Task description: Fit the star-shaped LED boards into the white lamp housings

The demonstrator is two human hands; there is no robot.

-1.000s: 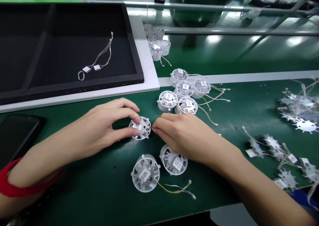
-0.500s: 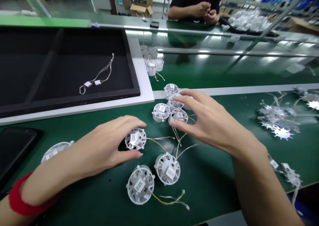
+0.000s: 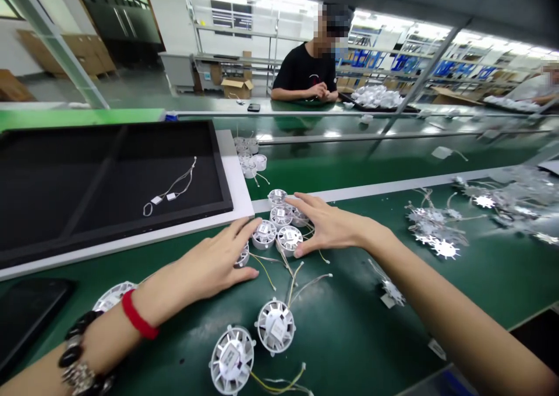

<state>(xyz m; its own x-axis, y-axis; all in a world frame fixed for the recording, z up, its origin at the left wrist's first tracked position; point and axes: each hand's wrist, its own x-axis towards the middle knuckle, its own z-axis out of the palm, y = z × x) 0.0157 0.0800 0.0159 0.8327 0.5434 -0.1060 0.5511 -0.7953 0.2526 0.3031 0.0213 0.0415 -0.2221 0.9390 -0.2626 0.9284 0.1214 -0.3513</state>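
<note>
Several round white fan units with wires stand in a cluster on the green table (image 3: 349, 303). My left hand (image 3: 209, 265) curves around a fan unit (image 3: 241, 256) at the cluster's left side, thumb and fingers apart; its fingertips reach a neighbouring unit (image 3: 264, 233). On the right, my right hand (image 3: 334, 224) is spread beside the cluster, its thumb at the edge of a front unit (image 3: 290, 240) and its fingers over the units behind. Nearer to me lie two more fan units, one (image 3: 276, 327) with its wires pointing away and another (image 3: 232, 359) to its left.
A black tray (image 3: 100, 186) with a wired part is at the left, above a dark device (image 3: 32, 314). Star-shaped metal pieces (image 3: 437, 227) lie at the right. One more fan unit (image 3: 116, 296) sits beside my left forearm. A person (image 3: 305, 73) works across the table.
The view has tilted upward. My left hand and the fan unit within it have moved up against the cluster. My right hand stays around the cluster's right side.
</note>
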